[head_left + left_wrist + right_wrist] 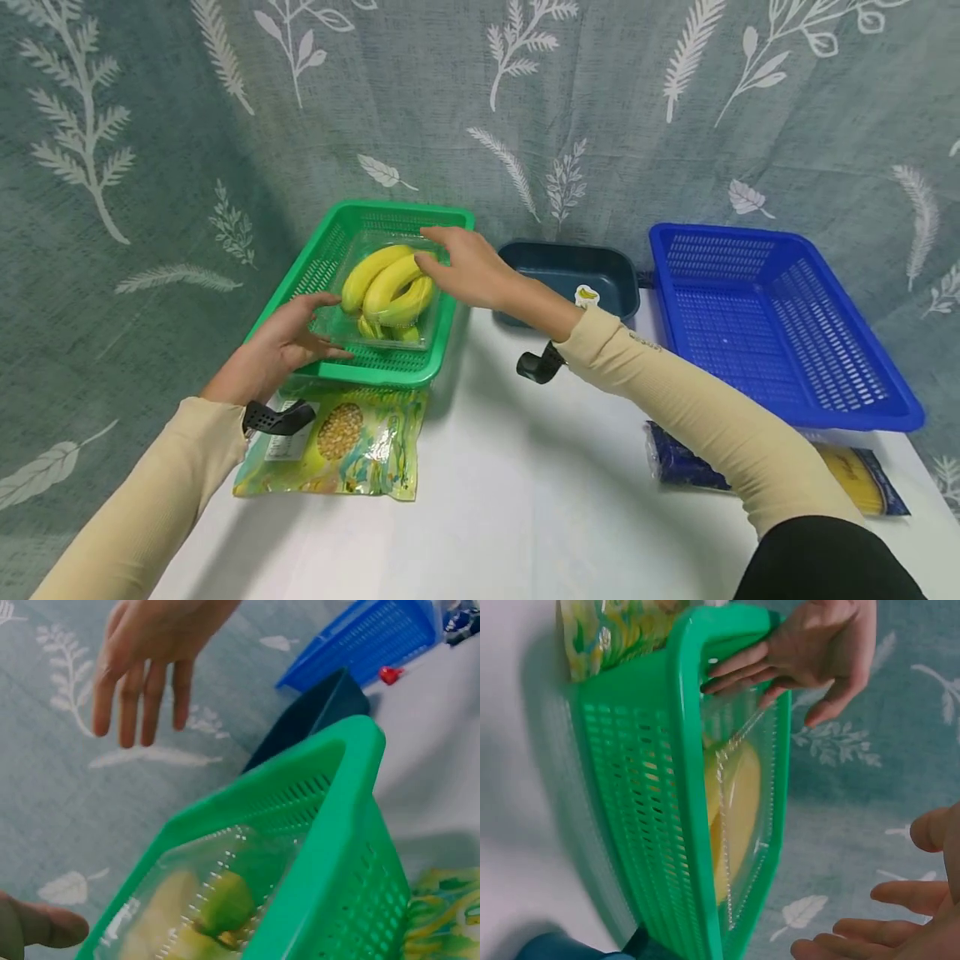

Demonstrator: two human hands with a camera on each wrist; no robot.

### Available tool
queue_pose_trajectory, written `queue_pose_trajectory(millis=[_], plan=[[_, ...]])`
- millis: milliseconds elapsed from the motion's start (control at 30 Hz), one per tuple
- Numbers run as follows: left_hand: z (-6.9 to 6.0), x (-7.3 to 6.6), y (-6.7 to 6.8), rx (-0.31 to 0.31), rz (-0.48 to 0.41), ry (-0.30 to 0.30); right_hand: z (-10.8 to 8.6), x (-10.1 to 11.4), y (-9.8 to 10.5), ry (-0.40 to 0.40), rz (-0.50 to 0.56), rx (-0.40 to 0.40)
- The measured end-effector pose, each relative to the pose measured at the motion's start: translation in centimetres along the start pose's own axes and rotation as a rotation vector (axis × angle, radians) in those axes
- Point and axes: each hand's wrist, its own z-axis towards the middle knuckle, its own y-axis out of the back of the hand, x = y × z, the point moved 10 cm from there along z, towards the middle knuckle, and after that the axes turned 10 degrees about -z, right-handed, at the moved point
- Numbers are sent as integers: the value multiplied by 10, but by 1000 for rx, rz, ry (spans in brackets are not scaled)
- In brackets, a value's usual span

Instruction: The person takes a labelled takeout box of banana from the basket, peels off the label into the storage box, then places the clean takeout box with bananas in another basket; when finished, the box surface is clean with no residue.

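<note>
A green basket (440,360) stands at the back left. Inside it sits a clear plastic container (431,329) with a bunch of yellow bananas (393,287). My left hand (281,342) is at the basket's left side, its fingers spread beside the container; in the right wrist view they reach over the rim. My right hand (472,267) hovers over the basket's right side, fingers extended and holding nothing. Both hands flank the container. Whether the left fingertips touch it cannot be told.
A dark blue tub (618,275) with a banana sticker stands right of the green basket. Farther right is a blue basket (750,333). A bag with a corn-kernel window (337,442) lies before the green basket, a yellow-and-blue packet (862,479) before the blue one.
</note>
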Motion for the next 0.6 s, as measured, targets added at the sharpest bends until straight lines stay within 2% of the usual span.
queue_pose_trajectory(millis=[67, 200, 300, 367, 533, 600], plan=[[-4, -2, 2, -21, 79, 7, -11, -2, 3, -3, 23, -6], [-10, -8, -2, -3, 22, 21, -32, -9, 10, -24, 40, -15], [-15, -16, -9, 21, 24, -22, -50, -14, 19, -36, 41, -28], [-22, -21, -14, 37, 120, -86, -64, -16, 27, -37, 38, -50], [-43, -29, -39, 114, 412, -267, -100, -29, 53, -48, 49, -114], [-51, -30, -50, 119, 512, -322, -115, -37, 62, -71, 66, -133]])
